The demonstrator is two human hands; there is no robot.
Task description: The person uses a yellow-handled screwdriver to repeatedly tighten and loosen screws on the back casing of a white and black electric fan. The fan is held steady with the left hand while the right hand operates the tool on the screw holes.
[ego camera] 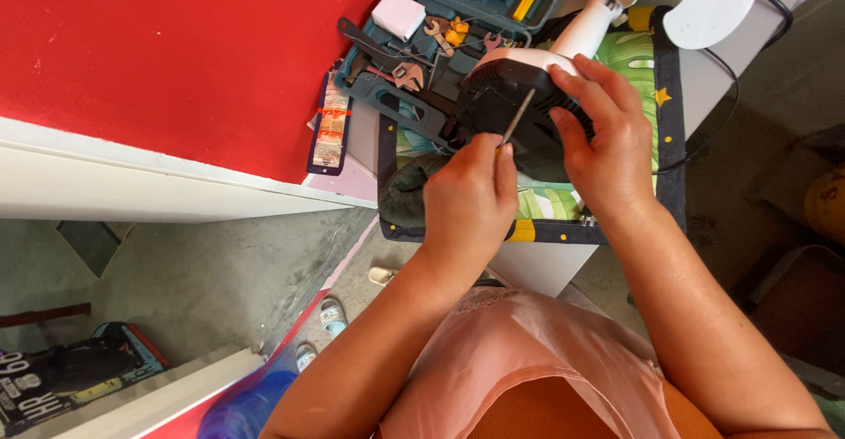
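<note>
We noted the left hand [469, 200] with fingers clamped on a screwdriver [517, 118], tip against the black fan housing [502, 96]. Right hand [603, 135] gripped the housing's rim. Housing lay on a leaf-patterned mat [647, 61] on the desk [537, 267], beside an open tool case [422, 43].

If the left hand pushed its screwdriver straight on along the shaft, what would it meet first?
The left hand aims the screwdriver up and right at the fan's black round housing. The tip looks already at that housing, so it would meet that first; exact contact is unclear.
</note>
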